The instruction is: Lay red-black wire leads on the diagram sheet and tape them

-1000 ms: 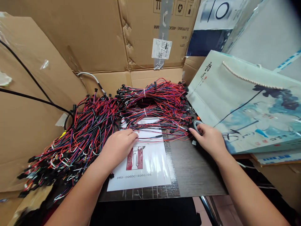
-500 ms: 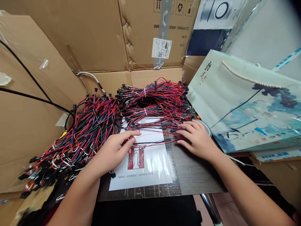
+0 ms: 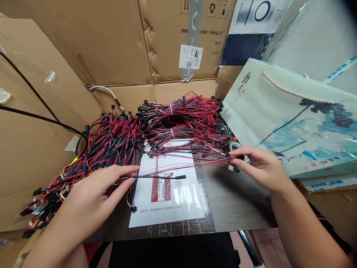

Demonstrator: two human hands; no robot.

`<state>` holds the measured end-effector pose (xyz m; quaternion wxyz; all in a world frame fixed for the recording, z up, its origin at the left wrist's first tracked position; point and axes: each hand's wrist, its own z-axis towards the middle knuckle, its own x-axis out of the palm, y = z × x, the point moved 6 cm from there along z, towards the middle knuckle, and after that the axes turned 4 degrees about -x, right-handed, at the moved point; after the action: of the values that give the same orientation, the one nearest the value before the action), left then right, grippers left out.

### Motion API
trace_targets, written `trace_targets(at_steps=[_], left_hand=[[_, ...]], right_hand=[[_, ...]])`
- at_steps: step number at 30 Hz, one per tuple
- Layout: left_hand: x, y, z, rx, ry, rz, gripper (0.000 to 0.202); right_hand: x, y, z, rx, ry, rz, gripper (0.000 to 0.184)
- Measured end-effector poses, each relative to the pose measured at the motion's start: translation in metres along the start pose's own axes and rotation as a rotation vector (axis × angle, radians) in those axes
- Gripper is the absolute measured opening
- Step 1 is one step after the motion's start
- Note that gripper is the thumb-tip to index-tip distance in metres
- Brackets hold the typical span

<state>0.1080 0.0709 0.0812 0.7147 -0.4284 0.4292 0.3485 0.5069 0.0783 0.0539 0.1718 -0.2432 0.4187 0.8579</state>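
My left hand (image 3: 96, 186) pinches the left end of a thin red, blue and black wire harness (image 3: 167, 172) with a black probe tip. My right hand (image 3: 258, 165) pinches the right end of the same harness, close to a roll of tape (image 3: 237, 147). The harness is stretched between both hands, just above a white printed sheet (image 3: 170, 203) marked DRS-206DC-E001-01 with a red drawing. Behind the sheet lies a tied bundle of red and blue wires (image 3: 184, 117). A larger loose pile of wires (image 3: 92, 160) with black connectors spreads to the left.
The dark wooden table (image 3: 231, 203) ends close to me at the front. Cardboard boxes (image 3: 111, 41) wall in the back and left. A pale gift bag (image 3: 295, 119) with a cord handle leans at the right. Black cables (image 3: 36, 115) cross the left cardboard.
Both hands were resting flat on the wires over the sheet. They have since moved apart, left hand leftward and right hand rightward, pulling one harness taut between them.
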Motion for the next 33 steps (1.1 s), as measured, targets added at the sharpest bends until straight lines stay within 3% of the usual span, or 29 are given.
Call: trace_targets(at_steps=[7, 11, 16, 23, 33], left_hand=[[-0.006, 0.011, 0.003, -0.065, -0.053, 0.022, 0.031], [-0.008, 0.015, 0.004, -0.129, -0.068, 0.026, 0.032], [-0.009, 0.020, 0.001, -0.228, -0.093, -0.007, 0.034], [0.001, 0.008, -0.001, -0.217, -0.071, -0.255, 0.025], [0.012, -0.007, 0.001, -0.209, -0.061, -0.347, 0.020]], right_hand=[[-0.007, 0.024, 0.002, 0.014, 0.062, 0.342, 0.047], [-0.013, 0.030, 0.005, -0.021, 0.021, 0.418, 0.045], [-0.018, 0.011, -0.001, 0.053, -0.092, 0.466, 0.029], [-0.027, -0.029, -0.001, 0.193, -0.423, 0.605, 0.015], [-0.040, -0.045, -0.003, 0.173, -0.594, 0.602, 0.016]])
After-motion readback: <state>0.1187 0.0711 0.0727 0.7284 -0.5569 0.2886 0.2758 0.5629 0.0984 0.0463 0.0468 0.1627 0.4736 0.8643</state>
